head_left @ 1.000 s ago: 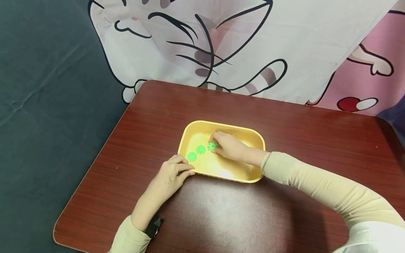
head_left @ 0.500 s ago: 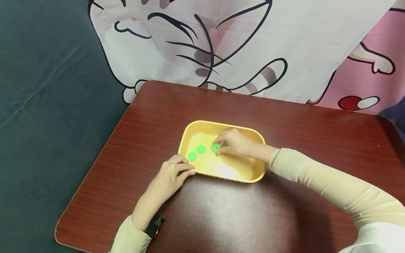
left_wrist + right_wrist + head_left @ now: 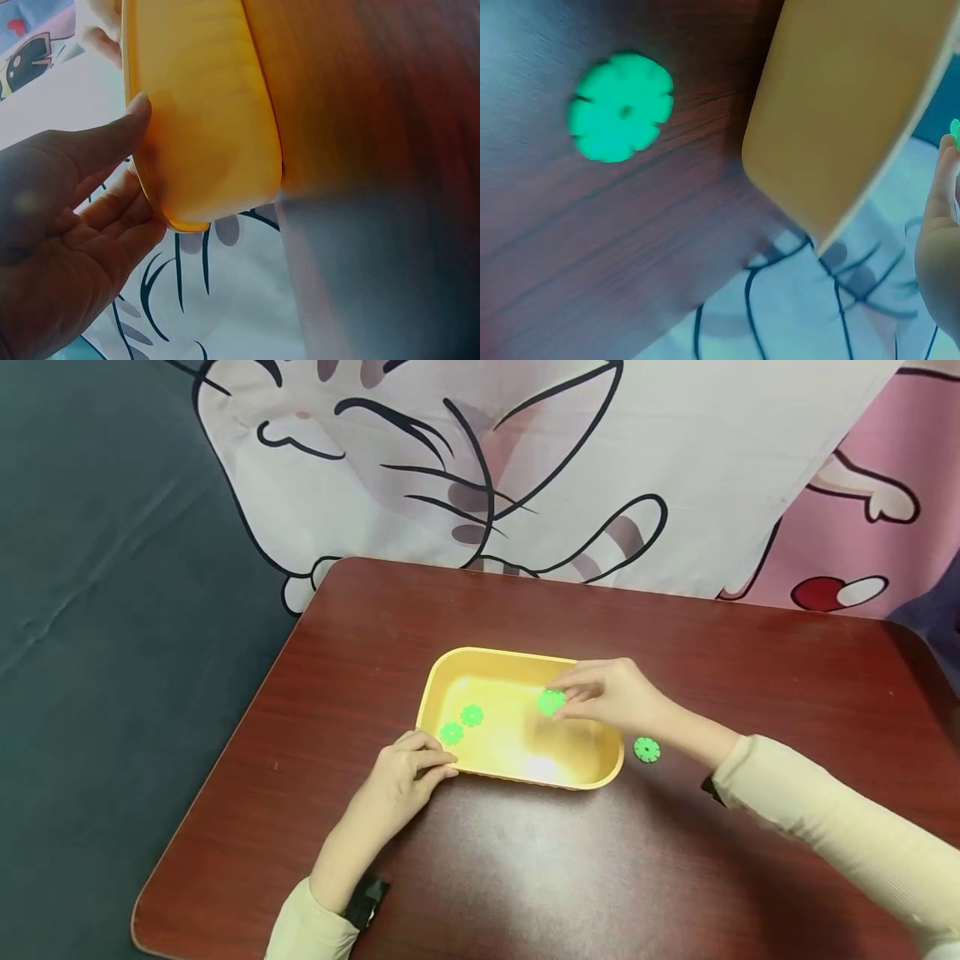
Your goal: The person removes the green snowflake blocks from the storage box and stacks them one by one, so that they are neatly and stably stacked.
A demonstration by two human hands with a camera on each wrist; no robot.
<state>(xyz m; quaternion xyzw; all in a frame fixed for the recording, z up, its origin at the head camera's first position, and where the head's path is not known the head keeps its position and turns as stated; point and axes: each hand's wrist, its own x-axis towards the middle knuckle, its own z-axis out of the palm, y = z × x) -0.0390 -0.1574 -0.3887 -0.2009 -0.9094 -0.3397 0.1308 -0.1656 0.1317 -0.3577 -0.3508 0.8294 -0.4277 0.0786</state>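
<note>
The fingertips of your right hand (image 3: 611, 693) pinched a green notched disc (image 3: 551, 702) between thumb and forefinger; seen from the head, they lay within the outline of the yellow tray (image 3: 510, 747), toward its right end, and the hand crossed its far rim. How high above the tray floor the disc hung could not be told. Leftward of these fingertips, bare yellow floor ran as far as two more green discs: the farther disc (image 3: 472, 715) and, just beside your left fingers, the nearer disc (image 3: 452, 733).

Your left hand (image 3: 393, 781) gripped the tray's near left corner, the thumb against its outer wall and the other fingers meeting the rim round the bend.

To the right of your right fingertips, outside the tray's end wall and just beside it, a loose disc (image 3: 647, 750) lay on the brown table (image 3: 360, 693), near your right forearm. Past the far rim, tabletop stretched from those fingertips to the table's far edge, where the printed cloth (image 3: 712, 485) hung. Leftward of your left fingers, more tabletop reached the slanting side edge.
</note>
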